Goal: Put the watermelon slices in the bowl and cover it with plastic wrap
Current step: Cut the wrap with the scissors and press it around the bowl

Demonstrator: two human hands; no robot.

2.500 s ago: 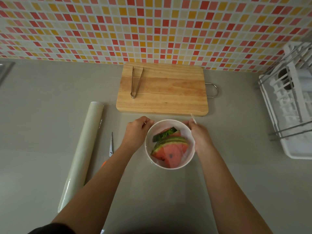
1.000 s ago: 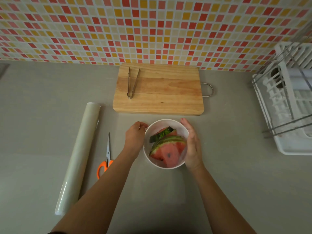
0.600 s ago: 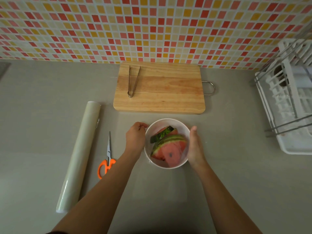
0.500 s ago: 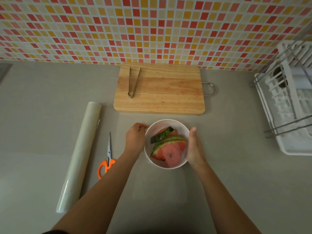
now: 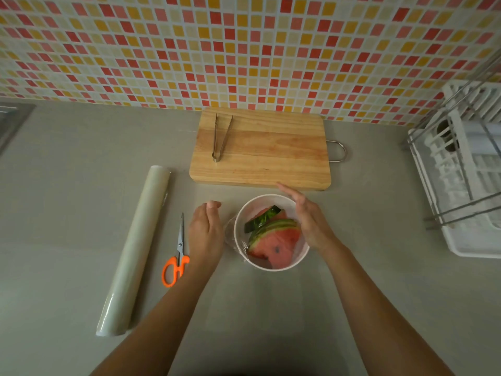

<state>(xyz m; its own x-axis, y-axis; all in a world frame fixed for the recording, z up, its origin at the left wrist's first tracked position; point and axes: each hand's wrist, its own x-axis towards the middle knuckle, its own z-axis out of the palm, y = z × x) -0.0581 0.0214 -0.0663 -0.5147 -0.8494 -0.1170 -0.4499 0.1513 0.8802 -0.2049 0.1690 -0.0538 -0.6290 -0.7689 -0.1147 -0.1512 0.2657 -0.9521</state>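
Note:
A white bowl stands on the grey counter in front of the cutting board, with watermelon slices inside. Clear plastic wrap lies over the bowl and is crinkled down its left side. My left hand hovers just left of the bowl, fingers relaxed and off it. My right hand is raised over the bowl's right rim with straight fingers pointing toward the board; it holds nothing.
A wooden cutting board with metal tongs lies behind the bowl. The plastic wrap roll and orange-handled scissors lie to the left. A white dish rack stands at the right edge.
Both hands have come off the bowl's sides: the left moved a little leftward, the right lifted up and away over the rim. The bowl stayed in place.

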